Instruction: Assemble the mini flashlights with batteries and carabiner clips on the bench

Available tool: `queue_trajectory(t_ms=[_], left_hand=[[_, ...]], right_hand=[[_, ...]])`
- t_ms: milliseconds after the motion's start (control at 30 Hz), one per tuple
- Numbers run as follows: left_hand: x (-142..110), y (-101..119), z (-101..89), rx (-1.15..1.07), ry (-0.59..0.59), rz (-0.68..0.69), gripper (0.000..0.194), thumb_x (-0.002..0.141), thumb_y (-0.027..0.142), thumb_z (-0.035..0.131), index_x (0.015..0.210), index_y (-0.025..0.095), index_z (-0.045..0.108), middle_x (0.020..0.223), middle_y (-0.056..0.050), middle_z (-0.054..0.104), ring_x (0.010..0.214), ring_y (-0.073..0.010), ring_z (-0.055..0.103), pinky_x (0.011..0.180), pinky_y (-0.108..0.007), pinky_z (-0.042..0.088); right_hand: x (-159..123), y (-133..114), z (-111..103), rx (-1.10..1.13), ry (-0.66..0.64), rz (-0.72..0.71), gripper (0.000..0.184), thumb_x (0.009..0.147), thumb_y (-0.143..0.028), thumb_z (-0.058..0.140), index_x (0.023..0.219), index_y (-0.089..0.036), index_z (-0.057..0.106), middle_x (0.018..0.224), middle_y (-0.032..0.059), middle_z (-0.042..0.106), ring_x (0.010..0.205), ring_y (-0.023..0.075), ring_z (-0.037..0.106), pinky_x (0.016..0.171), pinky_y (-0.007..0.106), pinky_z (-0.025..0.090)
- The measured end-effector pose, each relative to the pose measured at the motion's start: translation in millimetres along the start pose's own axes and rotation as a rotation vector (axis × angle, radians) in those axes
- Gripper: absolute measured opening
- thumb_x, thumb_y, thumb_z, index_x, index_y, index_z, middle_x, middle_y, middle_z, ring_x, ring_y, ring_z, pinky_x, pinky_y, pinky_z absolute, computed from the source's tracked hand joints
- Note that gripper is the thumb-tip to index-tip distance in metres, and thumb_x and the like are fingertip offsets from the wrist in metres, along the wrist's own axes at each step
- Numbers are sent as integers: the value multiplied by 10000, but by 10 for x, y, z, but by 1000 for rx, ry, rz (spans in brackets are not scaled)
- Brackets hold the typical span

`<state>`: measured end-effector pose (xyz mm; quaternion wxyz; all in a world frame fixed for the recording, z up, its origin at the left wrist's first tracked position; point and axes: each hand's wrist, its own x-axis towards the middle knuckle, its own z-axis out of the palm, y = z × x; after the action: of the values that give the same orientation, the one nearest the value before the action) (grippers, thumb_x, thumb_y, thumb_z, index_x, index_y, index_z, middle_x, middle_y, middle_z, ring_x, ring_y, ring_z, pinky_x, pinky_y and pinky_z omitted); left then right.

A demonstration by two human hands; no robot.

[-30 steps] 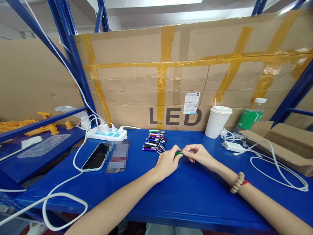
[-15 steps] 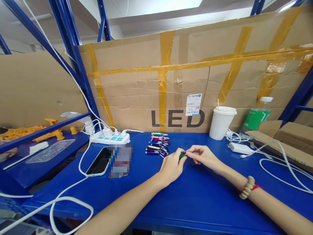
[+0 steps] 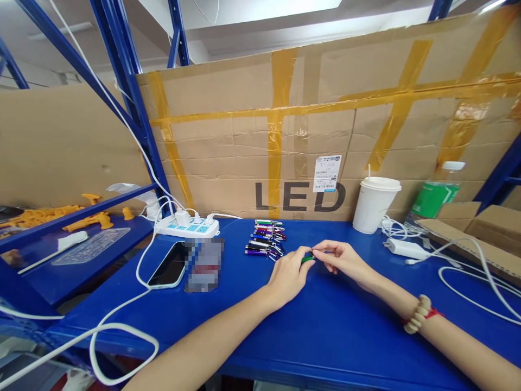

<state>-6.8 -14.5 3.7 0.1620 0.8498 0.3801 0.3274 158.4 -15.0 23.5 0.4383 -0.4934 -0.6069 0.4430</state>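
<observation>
My left hand [image 3: 291, 271] is closed around a small green keychain flashlight [image 3: 307, 259], only a bit of which shows between the fingers. At its right end, the fingertips of my right hand [image 3: 337, 256] are pinched together; whatever small part lies in them is hidden. Just left of my left hand, a row of keychain flashlights [image 3: 260, 244] with metal carabiner clips lies on the blue table [image 3: 325, 331]. They are purple, black, silver, blue, red and green.
A phone [image 3: 169, 266] lies beside a blurred flat object [image 3: 204, 266] on the left, near a white power strip [image 3: 189, 227]. Towards the right stand a lidded cup [image 3: 374, 206], a bottle [image 3: 435, 193], a charger [image 3: 407, 248] with cable, and an open cardboard box [image 3: 484, 233].
The view has shifted slightly, moving the scene a little to the right. Both hands stay together at the green flashlight, with only slight finger movement.
</observation>
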Motion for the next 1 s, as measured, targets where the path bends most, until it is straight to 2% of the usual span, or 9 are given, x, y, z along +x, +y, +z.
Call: queue_trajectory(t_ms=[400, 700, 867, 1000], left_hand=[[1, 15, -11, 18, 27, -9, 164, 909, 287, 372, 984, 224, 504, 932, -17, 655, 857, -180, 624, 727, -280, 476], [0, 22, -5, 24, 24, -48, 192, 907, 311, 355, 1003, 229, 501, 950, -13, 661, 868, -188, 628, 730, -294, 481], [-5, 32, 3, 44, 38, -54, 204, 902, 324, 353, 982, 219, 509, 908, -24, 661, 837, -198, 630, 716, -308, 484], [-3, 18, 13, 31, 24, -56, 205, 902, 318, 348, 994, 220, 503, 899, -26, 657, 826, -197, 629, 711, -307, 486]], right_hand=[[-21, 6, 18, -21, -52, 9, 460, 584, -545, 683, 799, -144, 617, 529, -36, 507, 421, 58, 420, 397, 203, 319], [-9, -12, 1, -141, -19, -26, 486, 582, -566, 670, 801, -136, 615, 507, -34, 506, 418, 70, 430, 404, 210, 313], [10, 34, -47, -195, -25, -22, 456, 625, -581, 630, 704, -132, 615, 431, -36, 473, 406, 65, 402, 413, 209, 302], [22, 74, -71, -156, -70, -5, 425, 643, -563, 630, 678, -140, 603, 453, -35, 478, 422, 60, 404, 416, 200, 313]])
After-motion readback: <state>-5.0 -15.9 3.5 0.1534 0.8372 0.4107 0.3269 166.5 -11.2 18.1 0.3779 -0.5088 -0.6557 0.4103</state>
